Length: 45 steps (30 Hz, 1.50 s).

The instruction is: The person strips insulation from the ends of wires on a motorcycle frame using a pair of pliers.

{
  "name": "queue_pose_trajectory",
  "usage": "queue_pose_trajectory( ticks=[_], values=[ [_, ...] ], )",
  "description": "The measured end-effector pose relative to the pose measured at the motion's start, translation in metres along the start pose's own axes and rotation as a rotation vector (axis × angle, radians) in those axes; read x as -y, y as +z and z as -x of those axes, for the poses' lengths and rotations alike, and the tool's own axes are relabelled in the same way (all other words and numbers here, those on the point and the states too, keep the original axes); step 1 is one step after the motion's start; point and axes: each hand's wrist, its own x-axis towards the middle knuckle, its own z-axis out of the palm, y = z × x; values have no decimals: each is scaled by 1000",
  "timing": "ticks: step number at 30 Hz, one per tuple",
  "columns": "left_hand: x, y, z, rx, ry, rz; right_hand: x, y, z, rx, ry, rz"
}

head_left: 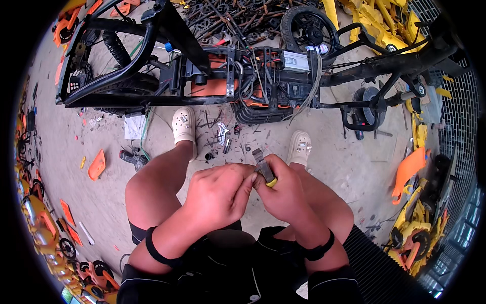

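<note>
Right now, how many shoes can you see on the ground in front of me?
2: the left cream clog sits on the concrete below the stripped vehicle frame; the right cream clog is just past the hands, partly hidden by the right hand.

Both hands (250, 190) clenched together

Two hands (223, 195) (283, 195), one pliers (265, 169) (yellow-handled)

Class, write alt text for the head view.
Both hands meet over the knees: the right hand grips yellow-handled pliers, with the left hand touching them. Ahead on the concrete lies a stripped black vehicle frame.
</note>
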Motion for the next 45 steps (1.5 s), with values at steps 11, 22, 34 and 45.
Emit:
queue_pose_trajectory(
  ticks=[11, 22, 34, 45],
  values=[
    [2, -31, 11, -104, -13, -148, -16, -61, -2, -345, 481, -485],
    [11, -16, 0, -7, -239, 354, 0, -25, 0, 119, 333, -232],
    [17, 5, -1, -2, -113, 289, -13, 7, 0, 200, 249, -251],
    [8, 11, -1, -102, -153, 144, -10, 14, -1, 173, 248, -294]
  ],
)
